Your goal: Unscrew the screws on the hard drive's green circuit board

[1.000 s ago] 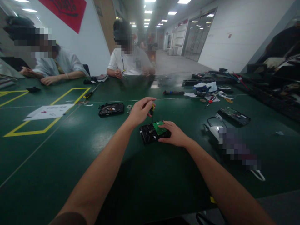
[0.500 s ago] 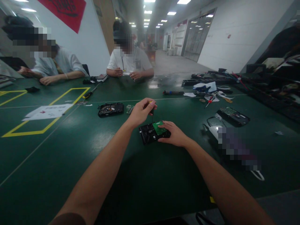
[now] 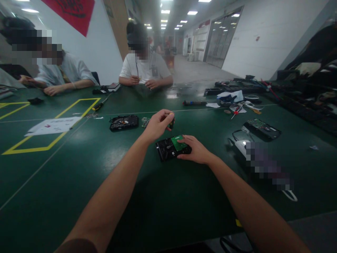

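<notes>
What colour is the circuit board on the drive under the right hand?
The circuit board is green, seen in head view.

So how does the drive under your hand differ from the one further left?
The near drive carries a green board on top; the far drive shows a dark face. The near drive is held by the right hand, with a screwdriver in the left hand above it; the far drive lies untouched. Both are black and lie flat on the table.

I get a single view, worn on the head, facing forward and down over the green table [image 3: 79,182]. It sits close: the left hand [image 3: 158,124] and right hand [image 3: 196,151] land mid-frame, with seated people [image 3: 145,70] and a corridor [image 3: 185,68] beyond.
</notes>
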Demonstrator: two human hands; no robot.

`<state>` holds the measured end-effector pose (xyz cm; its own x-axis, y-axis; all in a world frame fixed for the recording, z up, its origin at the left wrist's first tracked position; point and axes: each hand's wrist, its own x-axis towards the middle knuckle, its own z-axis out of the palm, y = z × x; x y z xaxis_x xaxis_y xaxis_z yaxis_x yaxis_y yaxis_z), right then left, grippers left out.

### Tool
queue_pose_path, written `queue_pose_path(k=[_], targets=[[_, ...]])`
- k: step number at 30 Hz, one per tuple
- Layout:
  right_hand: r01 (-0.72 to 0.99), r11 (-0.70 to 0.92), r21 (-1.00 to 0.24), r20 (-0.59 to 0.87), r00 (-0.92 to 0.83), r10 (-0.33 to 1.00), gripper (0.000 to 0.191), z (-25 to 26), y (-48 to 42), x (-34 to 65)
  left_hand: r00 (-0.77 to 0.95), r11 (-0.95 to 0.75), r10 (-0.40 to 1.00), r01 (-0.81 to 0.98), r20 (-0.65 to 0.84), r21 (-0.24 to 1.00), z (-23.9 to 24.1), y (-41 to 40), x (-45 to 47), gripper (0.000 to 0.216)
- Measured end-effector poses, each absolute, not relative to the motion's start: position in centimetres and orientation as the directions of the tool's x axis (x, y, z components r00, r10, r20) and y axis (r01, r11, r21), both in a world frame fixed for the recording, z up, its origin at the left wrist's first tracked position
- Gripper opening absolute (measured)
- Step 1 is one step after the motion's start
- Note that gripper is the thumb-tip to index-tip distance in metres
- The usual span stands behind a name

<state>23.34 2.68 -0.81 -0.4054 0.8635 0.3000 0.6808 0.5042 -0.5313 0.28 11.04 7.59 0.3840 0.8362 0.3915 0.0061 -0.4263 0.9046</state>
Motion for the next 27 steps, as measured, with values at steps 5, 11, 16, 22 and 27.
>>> queue_pose_path(k=[5,11,16,22,27], targets=[[0.677,0.504,-0.536,0.29,-0.412,0.863,0.074,-0.66,2.61,23.31,0.394,-0.472,0.816,0.028,0.424,0.881,7.6,10.96,0.33,0.036],[0.683,0.484,-0.548,0.275,-0.399,0.875,0.075,-0.42,2.44,23.22,0.379,-0.433,0.832,-0.014,0.405,0.901,7.41,10.91,0.52,0.03],[0.691,0.481,-0.539,0.272,-0.398,0.876,0.074,-0.45,2.53,23.2,0.386,-0.372,0.843,-0.088,0.376,0.924,7.41,10.7,0.7,0.03],[0.677,0.493,-0.546,0.281,-0.407,0.869,0.073,-0.7,2.67,23.27,0.377,-0.266,0.875,-0.153,0.305,0.952,7.49,10.7,0.72,0.029],[0.685,0.488,-0.541,0.278,-0.401,0.873,0.073,-0.7,2.61,23.31,0.383,-0.191,0.885,-0.218,0.264,0.957,7.36,10.91,0.57,0.023]])
